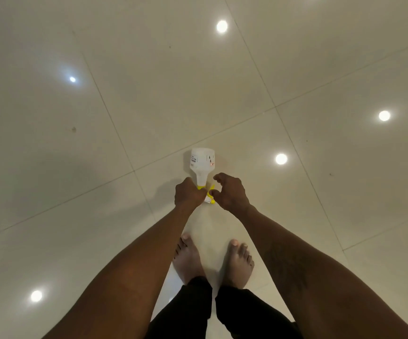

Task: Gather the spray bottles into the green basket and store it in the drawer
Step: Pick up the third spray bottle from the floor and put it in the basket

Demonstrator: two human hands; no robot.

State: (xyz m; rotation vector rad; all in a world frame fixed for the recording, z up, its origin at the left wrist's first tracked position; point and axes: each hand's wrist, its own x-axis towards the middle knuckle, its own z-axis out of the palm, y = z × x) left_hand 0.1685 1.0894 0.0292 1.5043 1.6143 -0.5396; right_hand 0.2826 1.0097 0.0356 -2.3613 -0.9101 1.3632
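A downward view from a person's head shows two bare forearms reaching out over a glossy, pale cream tiled floor point(320, 69). The left hand point(189, 193) is closed in a fist around the narrow neck of a white plastic spray bottle point(202, 162), gripping just where the neck meets the yellow collar. The bottle points away from the person, its wide cylindrical base farthest from the hands and its shoulder tapering smoothly down to the neck; small printed labels with dark marks sit on its side, too small to read. The right hand point(231, 192) is half open just beside the bottle's top, fingers curled into a loose hook, with the thumb and forefinger tips close to the yellow trigger head point(210, 195); whether they actually touch it cannot be told. The trigger head is bright yellow plastic and mostly hidden between the two hands. Below the hands, two bare feet point(188, 260) stand flat on the floor, with black trouser legs point(188, 309) above them. The tiles are large squares with thin dark grout lines, and round ceiling lights are reflected as bright white spots in their polished surface
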